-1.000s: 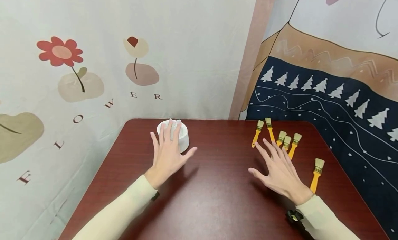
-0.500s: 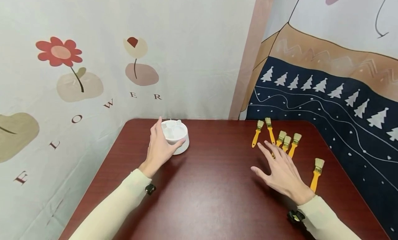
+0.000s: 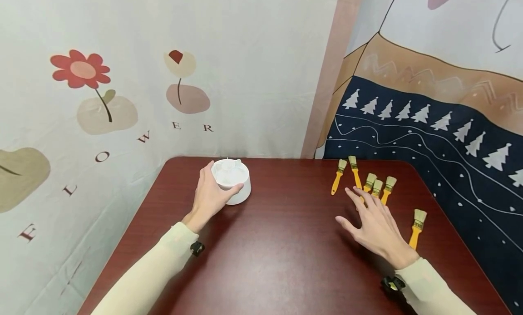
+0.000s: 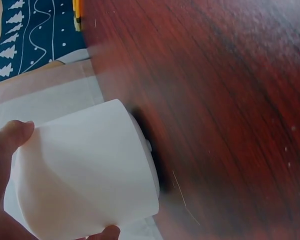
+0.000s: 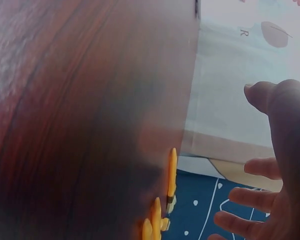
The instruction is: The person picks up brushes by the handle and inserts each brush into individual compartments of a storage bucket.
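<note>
Near the table's back left edge stands a white round pot (image 3: pixel 242 194) with a moulded, raised shape in its top. My left hand (image 3: pixel 207 194) grips its rim and side from the left, thumb across the near side. In the left wrist view, the thumb and a fingertip press on opposite sides of the pot (image 4: pixel 92 170). My right hand (image 3: pixel 377 231) hovers with spread fingers, holding nothing, just in front of several yellow-handled paintbrushes. Among them are a left brush (image 3: pixel 338 177) and a right one (image 3: pixel 389 190). The hand partly hides some handles.
Another paintbrush (image 3: pixel 417 228) lies apart, right of my right hand. The dark red table (image 3: pixel 269 260) has a shiny top. A pale curtain (image 3: pixel 261 79) with flower prints hangs behind it, and a navy cloth (image 3: pixel 408 138) with white trees hangs at the right.
My left hand has moved from above the pot to its left side and taken hold of it. The right hand has shifted slightly to the right.
</note>
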A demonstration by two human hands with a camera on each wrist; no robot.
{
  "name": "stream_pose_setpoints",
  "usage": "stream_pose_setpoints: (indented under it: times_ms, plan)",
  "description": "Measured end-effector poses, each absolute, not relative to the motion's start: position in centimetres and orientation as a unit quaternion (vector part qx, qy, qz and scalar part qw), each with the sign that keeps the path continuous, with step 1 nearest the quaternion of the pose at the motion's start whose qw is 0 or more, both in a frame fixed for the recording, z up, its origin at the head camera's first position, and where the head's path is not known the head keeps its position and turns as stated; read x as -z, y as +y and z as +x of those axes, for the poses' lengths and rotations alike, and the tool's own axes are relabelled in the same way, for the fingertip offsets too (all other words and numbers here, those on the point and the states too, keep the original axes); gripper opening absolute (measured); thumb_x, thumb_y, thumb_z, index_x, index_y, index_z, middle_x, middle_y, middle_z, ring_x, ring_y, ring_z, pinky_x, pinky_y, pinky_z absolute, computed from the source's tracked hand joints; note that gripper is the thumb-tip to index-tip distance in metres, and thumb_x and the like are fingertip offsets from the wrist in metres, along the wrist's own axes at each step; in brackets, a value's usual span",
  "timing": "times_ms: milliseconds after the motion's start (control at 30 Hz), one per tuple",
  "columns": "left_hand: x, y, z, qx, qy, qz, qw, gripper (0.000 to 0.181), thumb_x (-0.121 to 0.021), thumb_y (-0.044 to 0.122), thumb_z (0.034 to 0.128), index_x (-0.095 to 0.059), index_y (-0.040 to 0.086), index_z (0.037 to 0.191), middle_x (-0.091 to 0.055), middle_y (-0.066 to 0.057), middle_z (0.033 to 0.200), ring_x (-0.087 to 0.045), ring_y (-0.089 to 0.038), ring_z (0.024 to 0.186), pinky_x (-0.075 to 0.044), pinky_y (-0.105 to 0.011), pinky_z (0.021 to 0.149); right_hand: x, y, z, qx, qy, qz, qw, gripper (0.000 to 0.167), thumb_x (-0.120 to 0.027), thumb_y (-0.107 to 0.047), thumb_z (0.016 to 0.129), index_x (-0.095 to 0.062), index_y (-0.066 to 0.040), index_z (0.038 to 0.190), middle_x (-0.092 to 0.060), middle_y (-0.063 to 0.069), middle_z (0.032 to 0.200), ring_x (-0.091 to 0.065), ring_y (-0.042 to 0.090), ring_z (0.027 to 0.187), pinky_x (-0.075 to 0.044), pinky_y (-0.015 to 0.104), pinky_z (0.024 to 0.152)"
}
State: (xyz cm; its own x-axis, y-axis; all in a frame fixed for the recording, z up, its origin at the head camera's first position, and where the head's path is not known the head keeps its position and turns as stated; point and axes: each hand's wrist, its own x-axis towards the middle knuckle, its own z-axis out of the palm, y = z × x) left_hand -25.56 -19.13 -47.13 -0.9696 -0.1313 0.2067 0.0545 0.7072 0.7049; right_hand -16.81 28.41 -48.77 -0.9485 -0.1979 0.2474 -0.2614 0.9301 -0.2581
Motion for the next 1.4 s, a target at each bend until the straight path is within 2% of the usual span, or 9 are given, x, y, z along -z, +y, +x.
stream_pose_setpoints:
  times_ms: [333,500,733,1100,1300,1400]
  plan:
    - [47.0,-18.0,-24.7,0.385,-0.916,0.001,0.113,0.121,-0.1,0.053,0.0865,-0.034,0.01,0.178,-0.049,-0.017,0.172,-0.062,-0.047,0.149,-0.056,-0.067,0.12,49.2,29.8,-17.0,-0.16,-0.978,0.086,0.103,0.093,-0.077,-0.064,0.106,-0.046,-0.016,0.178,-0.048,0.028,0.177,-0.048,0.056,0.155,-0.043,0.085,0.118]
    - [47.1,-17.6,-24.5,0.385,-0.916,-0.007,0.11,0.121,-0.101,0.054,0.0861,-0.034,0.01,0.178,-0.05,-0.016,0.171,-0.063,-0.046,0.149,-0.057,-0.066,0.12,49.4,30.5,-17.1,-0.164,-0.977,0.081,0.108,0.092,-0.077,-0.064,0.106,-0.048,-0.012,0.176,-0.047,0.028,0.178,-0.049,0.056,0.149,-0.044,0.083,0.115]
    - [47.1,-17.4,-24.1,0.388,-0.916,-0.013,0.103,0.122,-0.101,0.054,0.0863,-0.034,0.011,0.179,-0.05,-0.015,0.171,-0.064,-0.045,0.149,-0.057,-0.065,0.121,49.7,31.3,-17.3,-0.159,-0.974,0.081,0.139,0.087,-0.082,-0.057,0.105,-0.053,-0.01,0.172,-0.054,0.027,0.171,-0.056,0.055,0.137,-0.048,0.079,0.106]
    - [46.9,-16.8,-23.6,0.381,-0.919,-0.028,0.097,0.118,-0.101,0.054,0.0864,-0.037,0.015,0.177,-0.052,-0.013,0.169,-0.066,-0.045,0.147,-0.059,-0.066,0.117,49.8,32.2,-17.5,-0.164,-0.972,0.07,0.154,0.081,-0.087,-0.044,0.103,-0.056,-0.005,0.168,-0.057,0.033,0.163,-0.056,0.059,0.136,-0.047,0.083,0.11]
    - [46.9,-16.3,-23.2,0.383,-0.919,-0.035,0.09,0.117,-0.102,0.055,0.0846,-0.038,0.02,0.177,-0.053,-0.011,0.168,-0.067,-0.043,0.147,-0.06,-0.065,0.116,50.0,32.8,-17.5,-0.159,-0.97,0.072,0.168,0.078,-0.088,-0.039,0.102,-0.059,-0.002,0.165,-0.059,0.036,0.157,-0.06,0.061,0.128,-0.052,0.082,0.106]
    - [46.9,-16.1,-23.0,0.381,-0.92,-0.036,0.086,0.12,-0.101,0.055,0.0849,-0.036,0.017,0.178,-0.052,-0.011,0.17,-0.066,-0.044,0.148,-0.059,-0.066,0.117,50.1,33.0,-17.4,-0.155,-0.968,0.074,0.18,0.075,-0.089,-0.035,0.101,-0.062,0.0,0.161,-0.061,0.037,0.151,-0.062,0.06,0.123,-0.055,0.079,0.101]
